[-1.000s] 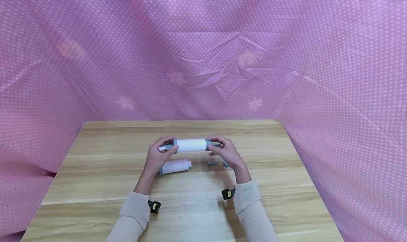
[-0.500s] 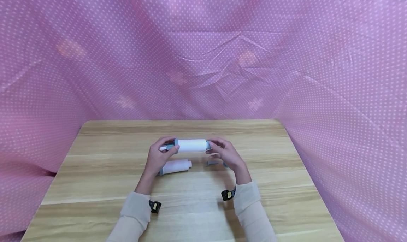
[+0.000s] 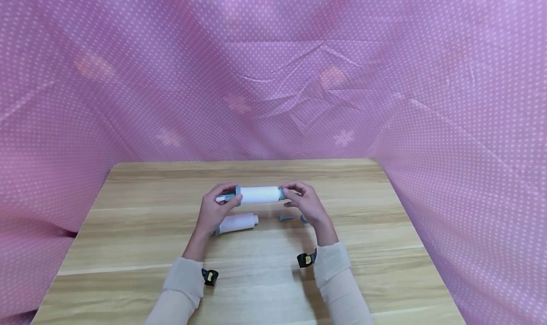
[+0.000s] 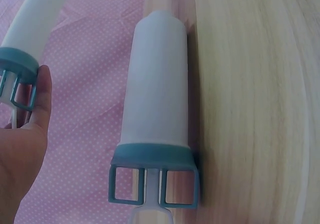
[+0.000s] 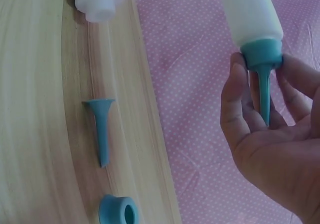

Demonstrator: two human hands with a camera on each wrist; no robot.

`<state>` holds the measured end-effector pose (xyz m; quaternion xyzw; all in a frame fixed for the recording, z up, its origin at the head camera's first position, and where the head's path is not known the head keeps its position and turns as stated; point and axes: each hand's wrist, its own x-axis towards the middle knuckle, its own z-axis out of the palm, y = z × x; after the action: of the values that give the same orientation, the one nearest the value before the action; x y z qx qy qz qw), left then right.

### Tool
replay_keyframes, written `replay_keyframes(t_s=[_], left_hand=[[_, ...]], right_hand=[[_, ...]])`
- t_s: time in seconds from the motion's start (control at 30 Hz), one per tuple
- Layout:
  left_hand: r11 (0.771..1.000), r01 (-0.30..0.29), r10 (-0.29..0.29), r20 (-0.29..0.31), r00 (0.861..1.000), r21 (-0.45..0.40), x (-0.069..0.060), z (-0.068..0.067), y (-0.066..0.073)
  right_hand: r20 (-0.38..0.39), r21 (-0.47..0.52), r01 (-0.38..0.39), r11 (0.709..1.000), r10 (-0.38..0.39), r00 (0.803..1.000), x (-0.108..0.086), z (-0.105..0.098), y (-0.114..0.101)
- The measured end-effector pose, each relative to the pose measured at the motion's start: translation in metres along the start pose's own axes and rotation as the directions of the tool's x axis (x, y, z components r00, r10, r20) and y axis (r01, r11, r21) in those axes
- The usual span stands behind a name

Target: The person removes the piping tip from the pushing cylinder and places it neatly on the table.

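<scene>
Two-handed, holding a white tube (image 3: 259, 195) roughly level above a wooden table (image 3: 128, 220): at left, gripping its handled end (image 4: 17, 60) between thumb and fingers of the left hand (image 3: 213, 208); below, on that table, with a second tube (image 3: 236, 222), then a loose nozzle (image 5: 101, 131); at right, pinching the teal cap (image 5: 261, 53) with fingers of the right hand (image 3: 309, 206), near a small ring (image 5: 111, 211).

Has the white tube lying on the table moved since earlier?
No, the white tube keeps its place, judged against the table's back edge.
</scene>
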<state>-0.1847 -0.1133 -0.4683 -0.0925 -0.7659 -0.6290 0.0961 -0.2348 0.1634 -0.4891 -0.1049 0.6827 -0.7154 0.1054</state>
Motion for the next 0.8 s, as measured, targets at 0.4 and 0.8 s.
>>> replay_keyframes(t_s=[0.4, 0.8], left_hand=[[1.0, -0.002, 0.002, -0.005, 1.0, -0.024, 0.0004, -0.0024, 0.0045], [1.0, -0.01, 0.01, 0.011, 1.0, 0.0, -0.0042, -0.0008, 0.0095]], right_hand=[[0.075, 0.018, -0.043, 0.999, 0.042, 0.996, -0.0014, -0.0035, 0.001], [-0.034, 0.094, -0.02, 0.995, 0.023, 0.999, -0.0032, 0.0051, 0.0031]])
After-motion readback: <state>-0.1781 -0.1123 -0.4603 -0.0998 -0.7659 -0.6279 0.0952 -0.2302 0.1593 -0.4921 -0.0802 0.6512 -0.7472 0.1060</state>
